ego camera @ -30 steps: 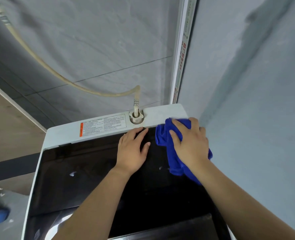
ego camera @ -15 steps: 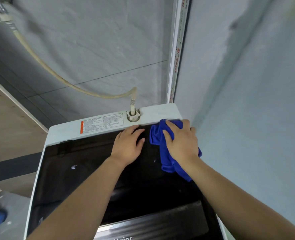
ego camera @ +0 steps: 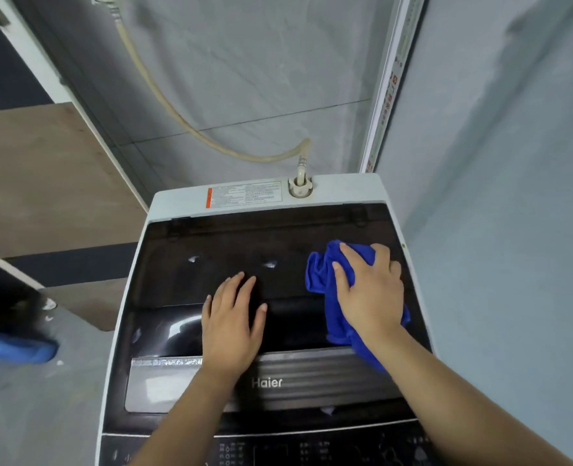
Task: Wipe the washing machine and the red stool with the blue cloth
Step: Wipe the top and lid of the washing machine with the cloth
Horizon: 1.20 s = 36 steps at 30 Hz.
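Note:
A top-loading washing machine [ego camera: 164, 203] with a white body and a dark glass lid fills the middle of the head view. My right hand [ego camera: 369, 290] presses a crumpled blue cloth [ego camera: 322, 270] flat against the right side of the lid. My left hand [ego camera: 233, 321] lies flat on the lid's middle, fingers spread, holding nothing. The red stool is not in view.
A beige hose [ego camera: 164, 105] runs from the wall to the inlet [ego camera: 300, 188] at the machine's back edge. Grey walls close in behind and on the right. A wooden panel [ego camera: 43, 176] stands at left. On the floor at left is a blue shoe [ego camera: 16, 348].
Both hands have slid from the lid's back edge toward me, the right one dragging the blue cloth down the right side. The view has pulled back, showing the front panel.

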Each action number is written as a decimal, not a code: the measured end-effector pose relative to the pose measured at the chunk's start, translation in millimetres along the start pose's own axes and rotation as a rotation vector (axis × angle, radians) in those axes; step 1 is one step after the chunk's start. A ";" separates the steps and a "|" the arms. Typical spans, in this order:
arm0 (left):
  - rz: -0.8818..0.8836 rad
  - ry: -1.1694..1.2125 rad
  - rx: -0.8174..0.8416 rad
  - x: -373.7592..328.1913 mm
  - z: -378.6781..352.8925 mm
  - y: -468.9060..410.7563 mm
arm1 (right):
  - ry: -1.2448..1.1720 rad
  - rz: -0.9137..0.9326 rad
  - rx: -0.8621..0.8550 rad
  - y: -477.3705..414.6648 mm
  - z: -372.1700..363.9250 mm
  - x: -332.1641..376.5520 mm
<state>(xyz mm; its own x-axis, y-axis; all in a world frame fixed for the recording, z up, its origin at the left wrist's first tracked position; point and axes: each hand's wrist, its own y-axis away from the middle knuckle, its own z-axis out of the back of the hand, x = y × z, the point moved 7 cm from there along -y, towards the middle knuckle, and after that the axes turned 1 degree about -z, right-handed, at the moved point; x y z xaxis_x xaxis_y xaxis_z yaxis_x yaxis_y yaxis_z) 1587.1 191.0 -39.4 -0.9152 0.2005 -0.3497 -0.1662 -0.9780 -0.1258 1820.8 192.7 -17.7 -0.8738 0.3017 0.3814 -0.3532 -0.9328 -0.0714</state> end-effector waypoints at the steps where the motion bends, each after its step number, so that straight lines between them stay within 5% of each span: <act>1: 0.032 -0.005 -0.015 2.1 1.4 -6.2 | 0.004 0.002 0.017 -9.0 -1.5 6.9; 10: 0.030 -0.093 -0.080 11.9 -5.4 -28.1 | 0.032 0.118 -0.001 23.1 -8.1 11.7; 20: 0.020 -0.075 -0.049 13.7 -8.8 -30.8 | 0.019 0.003 0.028 -61.8 -21.0 45.0; 27: 0.023 -0.056 -0.037 14.7 -10.7 -32.1 | 0.043 0.132 0.009 -4.1 -19.5 32.0; 36: 0.024 -0.049 -0.028 14.4 -9.1 -31.2 | 0.031 0.068 0.030 -103.1 -36.2 71.1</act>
<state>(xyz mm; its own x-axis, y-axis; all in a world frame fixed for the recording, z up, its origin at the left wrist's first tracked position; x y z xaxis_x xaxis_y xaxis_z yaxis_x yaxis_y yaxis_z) 1582.5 225.0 -48.9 -0.9359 0.1729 -0.3069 -0.1339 -0.9805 -0.1440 1783.0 317.5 -16.6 -0.9054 0.2427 0.3483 -0.2827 -0.9568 -0.0683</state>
